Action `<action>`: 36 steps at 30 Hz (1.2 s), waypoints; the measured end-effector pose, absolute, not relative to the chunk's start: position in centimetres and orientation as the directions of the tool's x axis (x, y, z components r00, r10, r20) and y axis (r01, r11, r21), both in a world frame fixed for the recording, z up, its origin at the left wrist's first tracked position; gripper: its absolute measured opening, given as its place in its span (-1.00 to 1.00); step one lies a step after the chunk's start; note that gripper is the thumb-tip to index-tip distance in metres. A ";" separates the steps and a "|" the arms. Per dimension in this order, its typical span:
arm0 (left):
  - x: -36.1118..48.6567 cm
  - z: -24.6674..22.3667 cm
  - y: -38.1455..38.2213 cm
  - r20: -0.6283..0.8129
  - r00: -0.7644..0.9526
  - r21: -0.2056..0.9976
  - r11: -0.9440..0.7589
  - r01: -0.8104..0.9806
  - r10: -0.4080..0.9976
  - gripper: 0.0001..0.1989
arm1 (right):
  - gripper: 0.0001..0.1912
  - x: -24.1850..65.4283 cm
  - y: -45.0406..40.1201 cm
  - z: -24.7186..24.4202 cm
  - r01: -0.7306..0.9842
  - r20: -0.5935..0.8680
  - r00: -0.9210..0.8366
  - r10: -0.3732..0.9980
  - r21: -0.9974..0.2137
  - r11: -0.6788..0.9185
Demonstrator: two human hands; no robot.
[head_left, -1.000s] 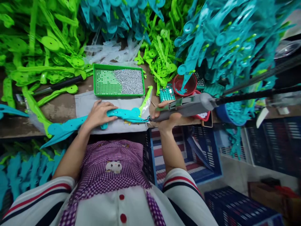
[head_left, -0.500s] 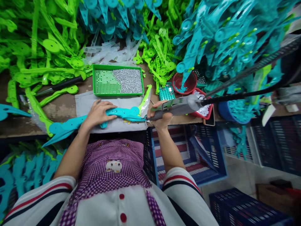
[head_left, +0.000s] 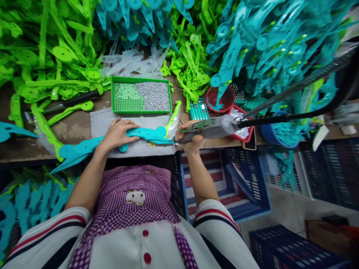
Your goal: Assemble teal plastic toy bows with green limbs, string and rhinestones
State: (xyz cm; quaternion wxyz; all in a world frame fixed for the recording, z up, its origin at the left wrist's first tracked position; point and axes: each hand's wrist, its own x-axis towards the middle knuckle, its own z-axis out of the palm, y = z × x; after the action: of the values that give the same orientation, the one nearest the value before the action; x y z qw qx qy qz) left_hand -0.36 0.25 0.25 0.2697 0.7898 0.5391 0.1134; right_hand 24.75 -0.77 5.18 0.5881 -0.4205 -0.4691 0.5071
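Note:
My left hand point(head_left: 119, 133) is closed over a long blue plastic part point(head_left: 148, 133), pressing it on the grey cloth point(head_left: 101, 121) at the bench's front edge. In my right hand point(head_left: 192, 138) is a grey electric screwdriver point(head_left: 209, 130), held level with its tip pointing left. The tip meets the right end of the blue part; the exact contact point is too small to see. A green and clear plastic piece point(head_left: 174, 117) sticks up behind that end. Another blue piece point(head_left: 80, 149) with a pointed tail lies left of my left wrist.
Behind the cloth stands a green tray point(head_left: 112, 97) of small metal screws. Red bowls point(head_left: 221, 106) and a blue tub point(head_left: 273, 130) of small parts are at right. Heaps of green parts point(head_left: 61, 54) and blue parts point(head_left: 260, 41) fill the back. A cable point(head_left: 283, 118) trails from the screwdriver.
Both hands, the blue part and the screwdriver stay in nearly the same place. Only a very slight shift of the whole view shows.

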 end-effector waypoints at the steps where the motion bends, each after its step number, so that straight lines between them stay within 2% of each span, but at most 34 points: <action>1: -0.5 0.2 0.3 -0.116 0.395 0.548 -0.273 0.791 0.911 -0.60 | -0.23 24.8 -0.8 5.1 -0.201 0.122 0.045 0.991 -0.971 0.129; 6: -0.3 1.3 -0.4 -0.145 0.365 0.514 -0.245 0.822 0.919 -0.61 | -0.22 24.9 -0.7 4.9 -0.199 0.120 0.004 0.993 -0.973 0.118; 9: 2.2 2.8 -1.2 -0.102 0.342 0.500 -0.249 0.830 0.934 -0.53 | -0.22 24.8 -0.7 4.8 -0.196 0.126 0.003 0.992 -0.973 0.125; 11: 5.2 3.6 -1.4 -0.062 0.390 0.537 -0.298 0.789 0.919 -0.52 | -0.21 24.6 -0.7 5.0 -0.187 0.124 0.014 0.992 -0.974 0.125; 14: 9.6 3.7 -1.2 -0.122 0.504 0.618 -0.332 0.712 0.855 -0.66 | -0.20 24.4 -0.6 5.4 -0.190 0.121 0.020 0.992 -0.974 0.123; 19: 12.3 2.5 -0.5 -0.181 0.486 0.639 -0.273 0.719 0.855 -0.90 | -0.22 24.4 -0.5 5.3 -0.210 0.130 0.034 0.991 -0.968 0.135; 24: 12.3 2.4 0.0 -0.225 0.444 0.621 -0.223 0.751 0.867 -0.95 | -0.20 24.7 -0.6 5.6 -0.213 0.105 0.060 0.993 -0.970 0.116; 29: 12.1 2.1 0.4 -0.229 0.479 0.627 -0.248 0.738 0.848 -0.96 | -0.22 25.3 -1.1 6.5 -0.174 0.136 0.171 0.976 -0.971 0.165; 36: 11.5 2.0 0.2 -0.183 0.522 0.619 -0.315 0.720 0.833 -0.92 | -0.17 24.9 -1.1 5.8 -0.224 0.101 0.067 0.993 -0.968 0.114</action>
State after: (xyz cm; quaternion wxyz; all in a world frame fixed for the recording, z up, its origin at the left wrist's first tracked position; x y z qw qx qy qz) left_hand 11.54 0.17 2.02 0.3326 0.8064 0.4815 0.0852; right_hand 24.88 -1.08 5.80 0.5940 -0.4251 -0.4519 0.5121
